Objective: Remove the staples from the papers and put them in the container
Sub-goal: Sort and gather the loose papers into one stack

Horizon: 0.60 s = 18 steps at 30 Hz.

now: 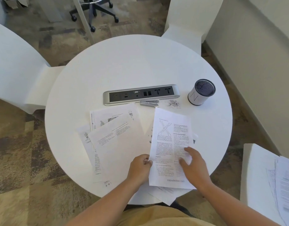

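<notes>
A printed sheet (170, 131) with a diagram and two text columns lies at the near right of the round white table (124, 66). My left hand (140, 167) pinches its left edge. My right hand (192, 163) rests flat on its lower half with fingers spread. Several more printed papers (114, 136) are fanned out to the left. A small heap of loose staples (174, 103) lies beyond the sheet, beside a silver staple remover (148, 102). The container (201, 94), a white cylinder with a dark mesh inside, stands at the right.
A silver power and socket strip (141, 93) sits at the table's middle. White chairs stand at the left (18, 70), the back right (189, 22) and the near right, where a stack of papers (282, 185) lies. An office chair base (94, 12) is behind.
</notes>
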Tool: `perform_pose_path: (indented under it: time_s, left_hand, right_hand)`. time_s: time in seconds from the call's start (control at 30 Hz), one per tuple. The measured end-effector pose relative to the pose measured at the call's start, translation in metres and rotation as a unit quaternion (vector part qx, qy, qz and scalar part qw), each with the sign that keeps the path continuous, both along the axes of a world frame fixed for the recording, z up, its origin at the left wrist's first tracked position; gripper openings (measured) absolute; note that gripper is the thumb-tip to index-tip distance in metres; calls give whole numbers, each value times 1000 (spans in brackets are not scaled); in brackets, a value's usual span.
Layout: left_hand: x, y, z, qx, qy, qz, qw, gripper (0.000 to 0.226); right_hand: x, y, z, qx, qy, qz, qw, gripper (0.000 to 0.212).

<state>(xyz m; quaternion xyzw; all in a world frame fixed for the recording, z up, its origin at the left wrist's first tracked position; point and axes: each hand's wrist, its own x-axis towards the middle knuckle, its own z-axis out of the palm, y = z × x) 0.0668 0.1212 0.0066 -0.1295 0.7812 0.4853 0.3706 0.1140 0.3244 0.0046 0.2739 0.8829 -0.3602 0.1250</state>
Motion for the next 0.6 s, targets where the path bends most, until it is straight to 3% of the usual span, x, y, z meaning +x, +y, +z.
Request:
perform_pose_path:
  time_s: [0.1, 0.23, 0.6]
  left_hand:
    - [5, -14, 2, 16, -3, 36, 999, 20]
    - [8, -36, 4, 30, -15, 93, 995, 22]
    - [18, -80, 0, 28, -15, 151, 988, 20]
  right_hand:
    - [7, 7, -1, -14, -16, -99, 995, 44]
    - [11, 11, -2, 1, -42, -142, 989, 46]
    - [-26, -9, 0, 74, -127, -118, 982, 68]
